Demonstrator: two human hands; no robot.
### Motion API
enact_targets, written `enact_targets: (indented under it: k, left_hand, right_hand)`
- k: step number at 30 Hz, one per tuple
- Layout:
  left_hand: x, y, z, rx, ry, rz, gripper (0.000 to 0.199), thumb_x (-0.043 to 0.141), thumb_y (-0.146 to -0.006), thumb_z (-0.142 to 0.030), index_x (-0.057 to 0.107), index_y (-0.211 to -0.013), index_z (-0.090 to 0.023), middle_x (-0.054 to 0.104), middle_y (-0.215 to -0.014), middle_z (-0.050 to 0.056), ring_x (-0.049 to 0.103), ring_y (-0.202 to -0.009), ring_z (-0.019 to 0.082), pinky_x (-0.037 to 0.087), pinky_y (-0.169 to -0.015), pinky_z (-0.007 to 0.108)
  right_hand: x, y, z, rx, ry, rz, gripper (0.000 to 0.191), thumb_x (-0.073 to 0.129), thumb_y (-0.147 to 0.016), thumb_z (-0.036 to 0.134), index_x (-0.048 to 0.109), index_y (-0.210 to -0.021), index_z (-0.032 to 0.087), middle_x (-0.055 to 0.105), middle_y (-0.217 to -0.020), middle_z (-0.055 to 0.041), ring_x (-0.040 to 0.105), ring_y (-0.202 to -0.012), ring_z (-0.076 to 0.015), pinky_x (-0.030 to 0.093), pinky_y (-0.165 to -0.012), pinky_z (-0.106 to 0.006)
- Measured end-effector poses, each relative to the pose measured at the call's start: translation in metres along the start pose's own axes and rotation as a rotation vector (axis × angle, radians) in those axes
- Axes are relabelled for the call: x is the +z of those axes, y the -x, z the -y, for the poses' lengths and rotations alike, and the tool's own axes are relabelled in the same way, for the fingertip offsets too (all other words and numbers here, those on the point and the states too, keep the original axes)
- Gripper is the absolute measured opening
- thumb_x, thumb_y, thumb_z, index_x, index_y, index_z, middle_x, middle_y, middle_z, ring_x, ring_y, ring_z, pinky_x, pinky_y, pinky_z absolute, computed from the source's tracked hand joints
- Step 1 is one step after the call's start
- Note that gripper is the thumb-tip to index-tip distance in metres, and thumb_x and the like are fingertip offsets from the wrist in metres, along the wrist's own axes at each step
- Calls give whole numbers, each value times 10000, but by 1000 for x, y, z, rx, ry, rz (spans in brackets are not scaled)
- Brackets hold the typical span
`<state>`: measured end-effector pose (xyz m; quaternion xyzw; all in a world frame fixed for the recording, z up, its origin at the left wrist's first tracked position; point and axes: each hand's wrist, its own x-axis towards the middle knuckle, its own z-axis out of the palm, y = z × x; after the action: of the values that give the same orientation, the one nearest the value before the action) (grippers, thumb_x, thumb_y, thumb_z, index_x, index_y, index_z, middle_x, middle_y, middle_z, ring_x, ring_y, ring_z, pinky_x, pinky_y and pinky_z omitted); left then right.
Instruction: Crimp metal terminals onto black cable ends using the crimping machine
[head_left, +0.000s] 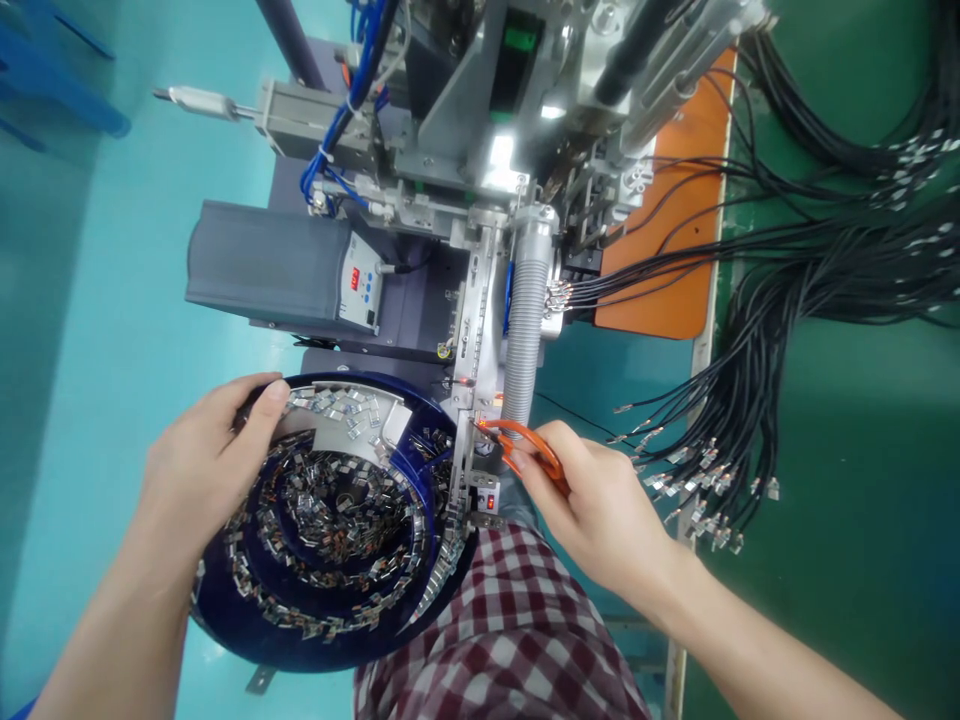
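1. A round blue bowl (pixel 300 655), coiled inside with small shiny metal pieces (pixel 337 510), sat before a machine (pixel 457 130).
2. The left hand (pixel 199 465) held its upper-left rim, thumb close to forefinger.
3. The right hand (pixel 600 505) closed around an orange-handled tool (pixel 546 450), its tip at the metal rail (pixel 463 450) beside the bowl.

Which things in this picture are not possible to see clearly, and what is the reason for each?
All in the head view:
- Tips of the orange-handled tool: too small and dark against the metal rail.
- Part of its handles: hidden by the right hand.
- Floor of the blue bowl: covered by piled metal pieces.
- Digits on the red display: too small.
- Machine's top: cut off by the upper edge.
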<state>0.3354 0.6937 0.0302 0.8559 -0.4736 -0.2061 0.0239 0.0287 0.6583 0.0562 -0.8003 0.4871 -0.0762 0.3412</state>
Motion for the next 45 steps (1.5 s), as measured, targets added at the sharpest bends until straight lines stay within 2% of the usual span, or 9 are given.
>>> enact_targets:
  k: [17, 20, 26, 29, 35, 45]
  left_hand:
    - [0, -1, -2, -3, -14, -8, 511, 302, -863, -598, 605, -1110, -270, 657, -1130, 55, 582, -1067, 318, 447, -908, 490]
    - [-1, -1, -4, -12, -16, -6, 506, 306, -864, -590, 606, -1111, -267, 656, -1135, 54, 584, -1064, 317, 449, -906, 487]
    - [0, -1, -3, -12, -10, -6, 487, 311, -867, -573, 610, -1103, -271, 660, -1122, 44, 579, -1073, 317, 441, -918, 497]
    - [0, 0, -3, -5, -20, -13, 487, 314, -867, -575, 608, -1108, -269, 659, -1126, 45, 577, -1077, 319, 444, -913, 499]
    - [-1, 0, -4, -25, -19, 6, 500, 310, -866, -581, 601, -1127, -268, 648, -1154, 47, 572, -1086, 312, 437, -926, 490]
    - [-1, 0, -3, 4, -9, 1, 507, 307, -870, -578, 597, -1144, -265, 643, -1165, 62, 563, -1103, 315, 423, -949, 488]
  right_hand:
    - [-3, -6, -1, 19, -3, -47, 152, 452, -918, 215, 386, -782, 211, 384, -547, 67, 338, -449, -96, 265, -458, -219]
    - [-4, -8, -2, 28, 3, -65, 141, 455, -920, 217, 389, -795, 210, 423, -567, 59, 357, -454, -95, 279, -461, -216]
    - [-4, -13, 0, 3, 42, -41, 162, 439, -921, 226, 370, -775, 211, 404, -547, 59, 340, -439, -99, 270, -441, -218]
    - [-6, -11, 3, -1, 32, -19, 153, 446, -915, 213, 377, -778, 210, 427, -543, 59, 355, -434, -99, 275, -439, -216]
    - [-11, -5, 2, 44, 3, -92, 102, 449, -918, 229, 427, -822, 204, 547, -615, 30, 421, -454, -97, 333, -473, -217]
    - [-14, 7, -1, 101, -45, -86, 97, 439, -919, 223, 456, -825, 204, 530, -590, 37, 456, -463, -106, 366, -479, -223]
